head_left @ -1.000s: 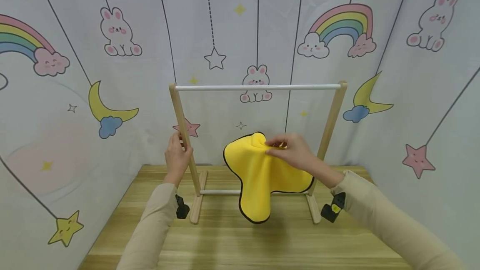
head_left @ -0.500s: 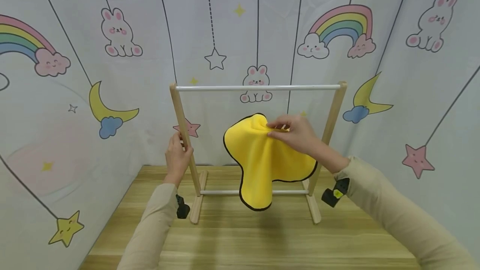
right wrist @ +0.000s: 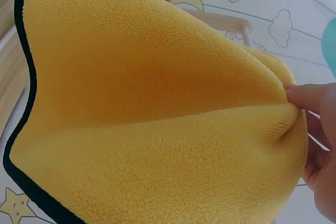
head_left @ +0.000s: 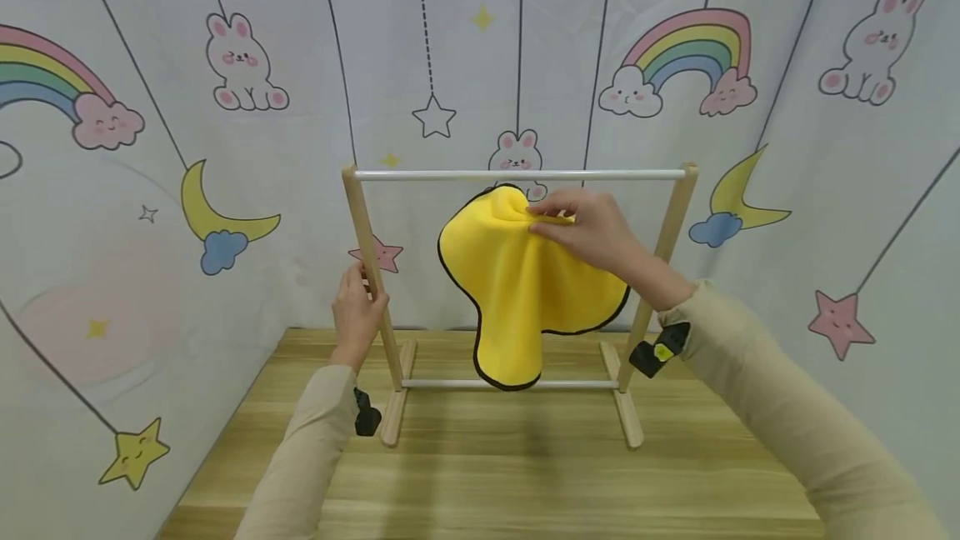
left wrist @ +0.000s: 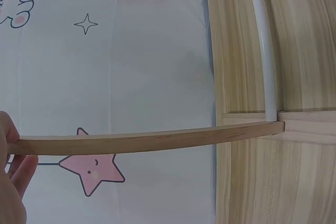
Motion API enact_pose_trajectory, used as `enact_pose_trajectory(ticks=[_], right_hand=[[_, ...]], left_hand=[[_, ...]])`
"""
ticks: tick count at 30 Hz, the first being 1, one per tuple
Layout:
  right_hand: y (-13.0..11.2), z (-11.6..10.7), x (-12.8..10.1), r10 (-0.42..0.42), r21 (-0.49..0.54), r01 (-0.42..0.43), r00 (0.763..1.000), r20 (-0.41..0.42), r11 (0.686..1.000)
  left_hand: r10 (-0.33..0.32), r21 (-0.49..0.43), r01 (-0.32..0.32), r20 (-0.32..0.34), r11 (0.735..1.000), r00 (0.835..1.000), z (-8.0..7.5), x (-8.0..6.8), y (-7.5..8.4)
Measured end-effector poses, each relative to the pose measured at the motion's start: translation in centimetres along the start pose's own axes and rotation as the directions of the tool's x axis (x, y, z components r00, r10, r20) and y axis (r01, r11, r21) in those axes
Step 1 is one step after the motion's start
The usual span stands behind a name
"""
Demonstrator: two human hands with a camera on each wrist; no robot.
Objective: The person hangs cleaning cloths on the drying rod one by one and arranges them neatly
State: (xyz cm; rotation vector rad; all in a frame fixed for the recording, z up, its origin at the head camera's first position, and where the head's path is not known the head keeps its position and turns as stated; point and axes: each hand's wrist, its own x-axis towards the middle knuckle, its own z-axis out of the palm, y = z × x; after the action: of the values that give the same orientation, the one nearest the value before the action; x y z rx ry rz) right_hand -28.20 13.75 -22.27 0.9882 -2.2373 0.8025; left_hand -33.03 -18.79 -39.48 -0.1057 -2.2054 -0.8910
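Right hand's (head_left: 592, 232) fingertips buried in yellow cloth (head_left: 517, 282) folds.

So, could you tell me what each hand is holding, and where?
Right hand pinches the yellow cloth at its bunched top; left hand grips the rack's left post.

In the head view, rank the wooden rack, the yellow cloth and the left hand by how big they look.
1. wooden rack: spans the most, wider and taller than the cloth.
2. yellow cloth: hangs from the right hand, just under the white top bar.
3. left hand: smallest, gripping the rack's left post.
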Motion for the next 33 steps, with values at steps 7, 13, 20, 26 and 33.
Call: enact_pose_trajectory(ticks=[7,13,20,26,33], right_hand=[[-0.2,-0.4,1.8,-0.052,-0.068,0.051,0.998,-0.023,0.996],[-0.1,-0.6,3.0,-0.118,-0.131,0.108,0.99,-0.074,0.985],[0.1,-1.4,5.5,-0.191,-0.191,0.152,0.96,-0.204,0.97],[1.2,-2.2,7.3,-0.162,-0.272,0.09,0.954,-0.254,0.958],[2.8,-1.7,8.1,-0.054,-0.315,-0.041,0.956,-0.288,0.948]], left_hand=[[0.016,-0.001,-0.016,-0.035,1.0,0.999,0.0,-0.1,0.1],[0.018,-0.003,-0.018,-0.044,1.0,0.999,0.0,-0.1,0.2],[0.019,0.002,-0.019,-0.04,1.0,0.999,-0.1,-0.1,0.1],[0.021,-0.001,-0.021,-0.033,1.0,0.999,0.0,0.0,0.1],[-0.002,-0.003,0.002,-0.017,1.0,1.0,0.0,-0.1,0.0]])
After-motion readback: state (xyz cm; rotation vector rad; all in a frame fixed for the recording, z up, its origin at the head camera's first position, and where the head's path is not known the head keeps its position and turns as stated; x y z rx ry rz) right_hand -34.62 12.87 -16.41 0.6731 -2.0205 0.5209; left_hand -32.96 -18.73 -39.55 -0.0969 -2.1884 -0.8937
